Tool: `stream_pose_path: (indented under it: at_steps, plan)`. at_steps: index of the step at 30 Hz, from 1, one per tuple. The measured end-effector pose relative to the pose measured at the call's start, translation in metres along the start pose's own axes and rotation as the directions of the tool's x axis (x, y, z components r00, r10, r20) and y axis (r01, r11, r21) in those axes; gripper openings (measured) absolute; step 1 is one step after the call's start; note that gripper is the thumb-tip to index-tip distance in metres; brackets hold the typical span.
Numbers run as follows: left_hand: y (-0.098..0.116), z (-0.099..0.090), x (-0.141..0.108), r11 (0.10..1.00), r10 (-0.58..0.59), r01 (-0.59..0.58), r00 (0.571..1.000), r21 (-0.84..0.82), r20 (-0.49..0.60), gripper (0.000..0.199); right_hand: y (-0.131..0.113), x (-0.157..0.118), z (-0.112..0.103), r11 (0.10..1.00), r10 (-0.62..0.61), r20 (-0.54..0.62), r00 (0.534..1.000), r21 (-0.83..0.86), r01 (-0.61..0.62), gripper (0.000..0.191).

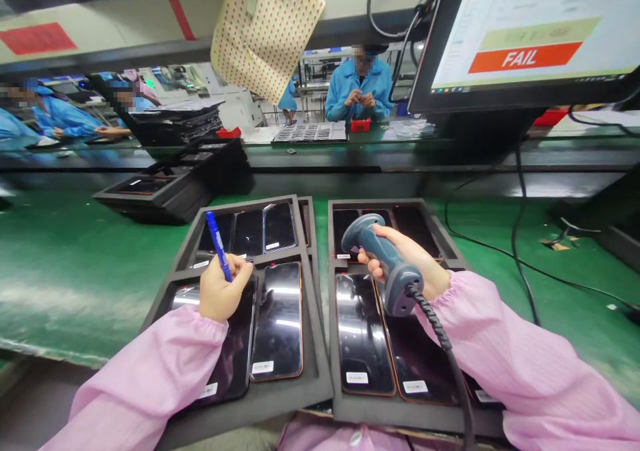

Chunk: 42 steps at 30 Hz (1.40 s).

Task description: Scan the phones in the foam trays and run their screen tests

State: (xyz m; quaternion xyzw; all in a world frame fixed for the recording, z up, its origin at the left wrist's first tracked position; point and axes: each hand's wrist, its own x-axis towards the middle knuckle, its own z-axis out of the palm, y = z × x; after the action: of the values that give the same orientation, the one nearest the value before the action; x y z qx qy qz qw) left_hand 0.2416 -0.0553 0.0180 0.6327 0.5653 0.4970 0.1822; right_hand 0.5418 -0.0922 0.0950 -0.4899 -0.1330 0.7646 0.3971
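Observation:
My left hand (223,291) is closed round a blue marker pen (218,243), whose upper end points up and away. It is over the left black foam tray (317,371), where several dark-screened phones (278,321) lie in slots with white labels at their lower ends. In my right hand (400,258) is a grey-blue handheld barcode scanner (383,254), its coiled cable running down towards me. The scanner is above the right foam tray (353,404), which also carries several phones (364,334). Part of that tray is hidden by my right sleeve.
A monitor (525,44) at upper right displays FAIL on an orange bar. Stacked black trays (170,188) stand at back left. Cables (520,238) cross the green bench (75,271) on the right. A dotted yellow sheet (267,31) hangs overhead. Across the line, a person (359,88) in blue works.

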Motion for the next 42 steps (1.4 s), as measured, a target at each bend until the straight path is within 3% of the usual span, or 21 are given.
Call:
stream_pose_path:
  at_steps: [6,12,18,24,31,42]
  plan:
    - [0.005,-0.001,-0.002,0.999,0.021,-0.021,1.0,0.041,0.023,0.03,0.003,0.003,-0.002,0.987,-0.028,0.027,0.999,0.156,0.024,0.039]
    - [0.007,0.001,-0.002,0.998,0.006,-0.008,1.0,0.055,0.024,0.029,0.004,0.005,0.0,0.989,-0.047,0.02,0.999,0.143,0.044,0.034]
    - [0.002,-0.005,0.0,0.984,0.073,-0.075,0.997,0.164,0.017,0.027,0.008,0.008,0.003,0.996,-0.058,0.002,0.998,0.068,0.058,0.041]
    - [-0.004,-0.01,0.008,0.968,0.043,-0.051,0.998,0.246,0.037,0.028,0.011,0.029,-0.009,0.986,-0.109,0.094,0.99,0.135,0.095,0.043]
    - [-0.01,-0.011,0.011,0.972,-0.062,0.053,0.998,0.228,0.032,0.028,0.013,0.026,-0.007,0.975,-0.135,0.092,0.987,0.189,0.116,0.036]
    - [0.02,-0.003,-0.006,0.976,-0.083,0.092,0.995,0.199,-0.055,0.03,0.011,0.021,-0.003,0.986,-0.044,0.078,0.996,0.164,0.03,0.037]
